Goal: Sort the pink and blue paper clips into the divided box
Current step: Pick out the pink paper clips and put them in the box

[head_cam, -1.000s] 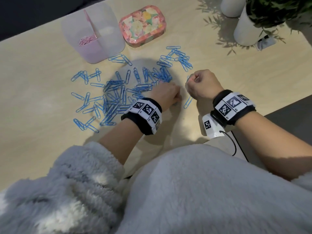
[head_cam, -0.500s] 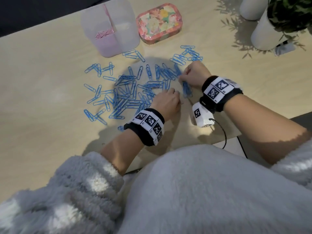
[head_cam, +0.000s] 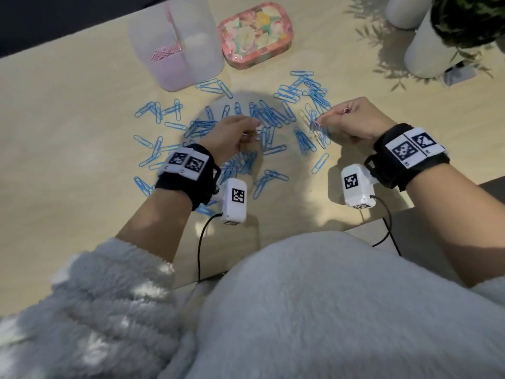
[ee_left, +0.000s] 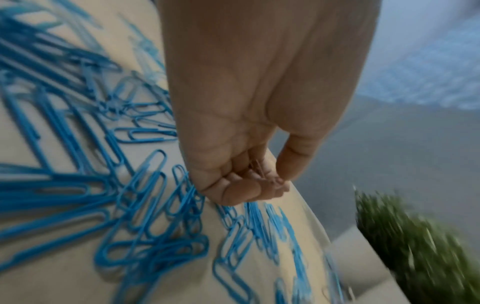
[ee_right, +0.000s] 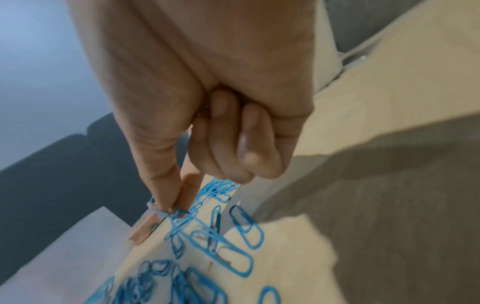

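Note:
Many blue paper clips [head_cam: 273, 116] lie scattered on the wooden table [head_cam: 68, 132]. The translucent divided box [head_cam: 191, 50] stands at the back, with pink clips [head_cam: 164, 53] in its left compartment; its right compartment looks bare. My left hand [head_cam: 252, 131] hovers over the middle of the pile, fingers curled round a few pink clips [ee_left: 262, 172]. My right hand [head_cam: 318, 123] is just right of the pile, thumb and forefinger pinching a clip [ee_right: 153, 205] that looks pink, lifted out of the blue ones [ee_right: 233, 261].
A floral tin [head_cam: 255, 35] sits right of the box. White pots [head_cam: 426, 50] with a green plant [head_cam: 464, 20] stand at the back right. The table's near edge runs just under my wrists, with cables hanging there.
Both hands have lifted off the table. The left hand has moved left over the pile and turned palm inward. The right hand has drawn back to the right with a clip pinched.

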The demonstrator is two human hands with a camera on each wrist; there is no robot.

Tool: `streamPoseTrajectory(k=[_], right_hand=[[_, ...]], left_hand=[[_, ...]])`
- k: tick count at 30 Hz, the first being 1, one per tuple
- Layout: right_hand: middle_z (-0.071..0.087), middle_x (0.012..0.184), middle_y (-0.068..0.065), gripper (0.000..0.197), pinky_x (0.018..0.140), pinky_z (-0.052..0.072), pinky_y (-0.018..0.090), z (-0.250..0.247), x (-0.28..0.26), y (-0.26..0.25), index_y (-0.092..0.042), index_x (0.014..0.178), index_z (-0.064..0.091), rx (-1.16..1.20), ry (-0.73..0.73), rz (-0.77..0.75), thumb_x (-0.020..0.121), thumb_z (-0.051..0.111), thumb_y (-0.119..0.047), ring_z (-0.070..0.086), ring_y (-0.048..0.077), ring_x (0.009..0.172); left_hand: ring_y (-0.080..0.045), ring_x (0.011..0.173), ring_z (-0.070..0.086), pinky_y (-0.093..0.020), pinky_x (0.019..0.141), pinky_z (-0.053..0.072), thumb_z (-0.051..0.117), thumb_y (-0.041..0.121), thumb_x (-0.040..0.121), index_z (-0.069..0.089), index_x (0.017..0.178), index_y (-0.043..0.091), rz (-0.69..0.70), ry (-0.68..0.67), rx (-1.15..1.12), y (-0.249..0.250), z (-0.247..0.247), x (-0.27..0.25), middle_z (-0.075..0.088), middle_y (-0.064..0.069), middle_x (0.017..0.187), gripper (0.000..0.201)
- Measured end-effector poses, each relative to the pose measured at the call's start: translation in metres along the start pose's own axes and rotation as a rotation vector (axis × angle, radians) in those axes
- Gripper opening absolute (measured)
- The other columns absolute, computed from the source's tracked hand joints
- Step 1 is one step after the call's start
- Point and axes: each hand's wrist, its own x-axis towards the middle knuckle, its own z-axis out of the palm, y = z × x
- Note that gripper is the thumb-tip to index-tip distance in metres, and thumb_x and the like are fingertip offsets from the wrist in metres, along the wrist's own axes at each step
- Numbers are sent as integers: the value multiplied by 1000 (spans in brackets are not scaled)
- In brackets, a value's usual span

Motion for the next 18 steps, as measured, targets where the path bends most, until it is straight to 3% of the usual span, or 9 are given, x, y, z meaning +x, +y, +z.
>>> streamPoseTrajectory(k=[3,5,8,9,11,13,14,18], right_hand=[[41,29,-9,2,34,19,10,-3,-9,-6,-10,79,70,30,-17,-28,80,68,-12,23,5,27],[45,30,-11,7,33,19,10,-4,-11,-7,-12,74,67,16,-13,-43,80,66,-7,25,4,26],[51,34,-12,10,33,26,13,-2,-8,-1,-12,71,67,-39,82,-49,79,65,-7,32,2,27],[55,38,-12,8,37,34,14,-1,-5,1,-10,72,67,-62,137,-52,79,65,-7,39,0,28],[67,59,-5,13,56,47,21,-3,2,5,-14,65,62,-162,244,-65,77,63,-9,51,-4,40],[70,80,5,8,73,49,29,-2,3,6,-19,66,60,-342,315,-68,74,61,-16,59,9,63],[67,82,5,3,76,48,30,-1,3,5,-20,71,61,-413,333,-77,73,60,-18,58,16,73],[59,78,3,9,70,37,26,16,0,-2,-22,84,66,-609,165,-190,76,62,-19,57,26,81]], left_hand=[[-6,40,42,-16,40,35,43,23,94,48,63,18,-135,-48,-199,6,-8,2,49,7,49,32],[-7,38,34,-17,39,28,46,29,95,38,58,21,-124,-35,-159,6,-9,4,42,9,43,38],[-6,35,25,-16,38,21,48,21,95,29,58,22,-52,-20,-63,4,-9,4,33,10,40,41],[-6,35,24,-16,37,20,47,18,96,28,57,22,-30,-25,-54,3,-10,3,32,10,39,43],[-6,34,22,-16,36,19,45,15,96,27,57,21,27,-24,-67,-1,-12,4,30,11,38,44],[-5,34,23,-15,35,20,45,11,96,33,60,19,67,-9,-97,-3,-13,4,32,11,38,39],[-5,34,26,-14,35,21,45,8,96,38,65,19,66,-4,-113,-4,-14,5,35,12,39,33],[-3,37,36,-13,36,28,38,6,97,51,88,16,-40,-2,-202,-2,-15,4,45,9,45,19]])
